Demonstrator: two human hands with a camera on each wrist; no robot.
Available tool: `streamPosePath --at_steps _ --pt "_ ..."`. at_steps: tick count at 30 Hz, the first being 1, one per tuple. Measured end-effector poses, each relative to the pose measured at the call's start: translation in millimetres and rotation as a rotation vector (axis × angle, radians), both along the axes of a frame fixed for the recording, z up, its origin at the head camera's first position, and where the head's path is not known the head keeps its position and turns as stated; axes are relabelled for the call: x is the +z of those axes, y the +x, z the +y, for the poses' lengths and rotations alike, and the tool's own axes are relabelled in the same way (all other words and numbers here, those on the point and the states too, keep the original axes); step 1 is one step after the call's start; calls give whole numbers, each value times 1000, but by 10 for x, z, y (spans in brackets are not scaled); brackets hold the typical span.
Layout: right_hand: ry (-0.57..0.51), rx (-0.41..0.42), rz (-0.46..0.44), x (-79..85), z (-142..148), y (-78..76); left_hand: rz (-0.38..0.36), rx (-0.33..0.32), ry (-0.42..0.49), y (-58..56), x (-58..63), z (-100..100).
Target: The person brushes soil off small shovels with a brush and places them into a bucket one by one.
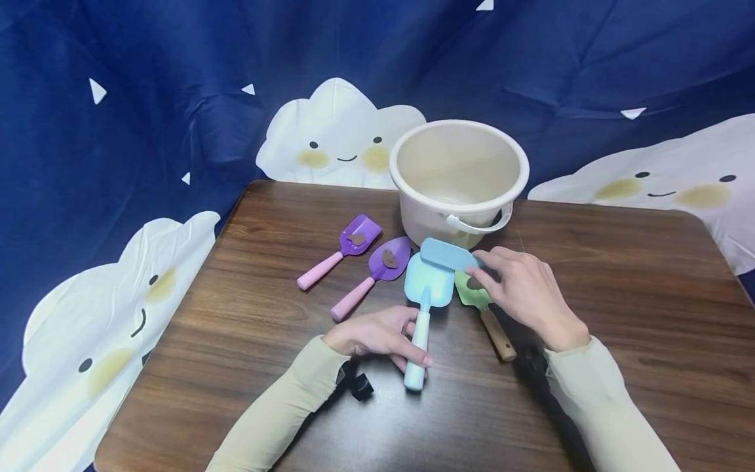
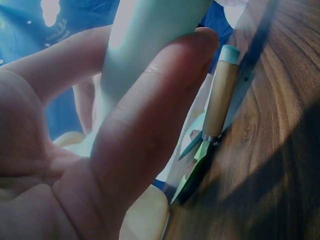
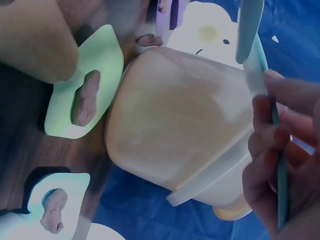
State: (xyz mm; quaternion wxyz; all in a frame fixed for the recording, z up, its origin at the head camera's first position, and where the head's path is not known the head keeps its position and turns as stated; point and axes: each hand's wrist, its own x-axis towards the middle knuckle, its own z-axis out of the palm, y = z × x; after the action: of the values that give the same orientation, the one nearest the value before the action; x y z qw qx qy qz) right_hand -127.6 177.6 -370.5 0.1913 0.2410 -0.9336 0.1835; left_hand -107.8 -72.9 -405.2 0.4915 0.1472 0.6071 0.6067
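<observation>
In the head view my left hand [image 1: 386,337] holds the pale handle of a light-blue toy shovel [image 1: 427,282], thumb across it. My right hand [image 1: 525,288] pinches one end of a flat blue scraper-like piece [image 1: 445,254], which overlaps the top of the shovel's blade. From the right wrist, the fingers of my right hand [image 3: 285,165] curl round this thin blue piece [image 3: 282,195]. Just below that hand lies a green shovel [image 1: 472,295] with a wooden handle and a brown clump, partly covered by the fingers. Whether the scraper-like piece touches the blade I cannot tell.
Behind the hands stands a cream bucket [image 1: 460,177], handle hanging at its front. To the left lie a purple scoop [image 1: 366,229] and a purple trowel [image 1: 396,259], each bearing a brown clump. Another pale-blue shovel [image 3: 75,192] with a clump shows only in the right wrist view.
</observation>
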Motion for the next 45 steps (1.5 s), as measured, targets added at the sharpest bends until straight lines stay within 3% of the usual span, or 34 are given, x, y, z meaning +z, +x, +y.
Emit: streamPosePath --at_steps 6,11,20,24,29,38,41,45 --pt "30 154 -114 34 -34 73 -4 2 8 -11 -12 3" --pt "68 170 -159 47 -64 106 -16 -4 6 0 -8 14" --pt "97 59 62 -18 -70 25 -44 2 2 42 -30 41" --pt "113 -12 95 -31 -64 17 -37 13 -12 45 -36 40" --pt "52 -45 34 -26 -41 25 -42 11 -11 34 -31 35" --pt "61 120 -210 64 14 148 15 19 -37 -28 -8 -15" --pt "84 126 -219 93 9 175 11 18 -33 -37 -4 -26" --pt "119 113 -151 112 5 176 4 11 -23 -32 -3 -29"
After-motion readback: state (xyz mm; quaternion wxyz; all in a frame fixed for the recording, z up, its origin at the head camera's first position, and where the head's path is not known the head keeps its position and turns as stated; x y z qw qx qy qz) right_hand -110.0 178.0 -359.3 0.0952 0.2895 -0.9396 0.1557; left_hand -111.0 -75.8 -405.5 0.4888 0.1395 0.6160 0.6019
